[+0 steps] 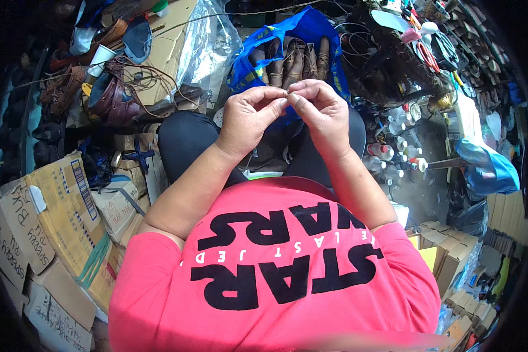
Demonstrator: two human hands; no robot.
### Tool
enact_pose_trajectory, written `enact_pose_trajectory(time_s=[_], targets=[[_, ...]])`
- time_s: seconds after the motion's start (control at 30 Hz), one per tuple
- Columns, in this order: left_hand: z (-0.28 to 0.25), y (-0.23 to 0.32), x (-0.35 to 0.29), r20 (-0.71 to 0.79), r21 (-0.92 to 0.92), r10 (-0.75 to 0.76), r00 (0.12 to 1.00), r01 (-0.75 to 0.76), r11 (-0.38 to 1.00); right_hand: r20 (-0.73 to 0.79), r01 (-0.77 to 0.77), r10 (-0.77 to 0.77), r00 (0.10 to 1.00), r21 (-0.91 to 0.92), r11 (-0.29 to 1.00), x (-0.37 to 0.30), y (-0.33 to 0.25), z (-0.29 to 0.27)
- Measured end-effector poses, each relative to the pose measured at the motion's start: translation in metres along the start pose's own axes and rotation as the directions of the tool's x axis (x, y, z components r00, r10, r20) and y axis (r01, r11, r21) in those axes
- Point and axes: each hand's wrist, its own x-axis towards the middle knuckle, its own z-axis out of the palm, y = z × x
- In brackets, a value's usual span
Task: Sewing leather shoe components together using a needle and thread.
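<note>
My left hand (249,116) and my right hand (321,112) are raised together over my lap, fingertips pinched and meeting around something very small, too small to identify; it may be a thread or needle. Just beyond my hands sits a blue bag (304,32) holding several brown leather shoes (292,61). My knees in dark trousers (185,138) are below the hands, and my pink shirt (276,264) fills the lower picture.
Cardboard boxes (53,229) stack at the left. Brown leather pieces and cord (117,94) lie at the upper left beside a clear plastic sheet (208,47). Small white bottles with red caps (393,146) stand at the right, near a blue plastic bag (487,167).
</note>
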Motion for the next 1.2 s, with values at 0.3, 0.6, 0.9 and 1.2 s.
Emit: enact_pose_trajectory(time_s=[0.3,0.6,0.9,1.2], targets=[[0.0,0.0,-0.002,-0.007,0.003,-0.002,1.0,0.002,1.0,0.0,0.11,-0.112,0.994,-0.184,0.977,0.002,-0.006,0.002],[0.001,0.003,-0.003,-0.01,0.004,0.026,1.0,-0.026,1.0,0.01,0.145,-0.147,0.989,-0.23,0.962,0.003,-0.01,0.003],[0.001,0.004,-0.004,-0.023,0.045,0.035,0.999,-0.034,0.998,0.0,0.182,-0.189,0.982,-0.284,0.942,0.004,-0.013,0.004],[0.0,0.003,-0.003,-0.035,0.104,0.058,0.998,-0.054,0.993,0.003,0.189,-0.198,0.98,-0.306,0.933,0.004,-0.014,0.005]])
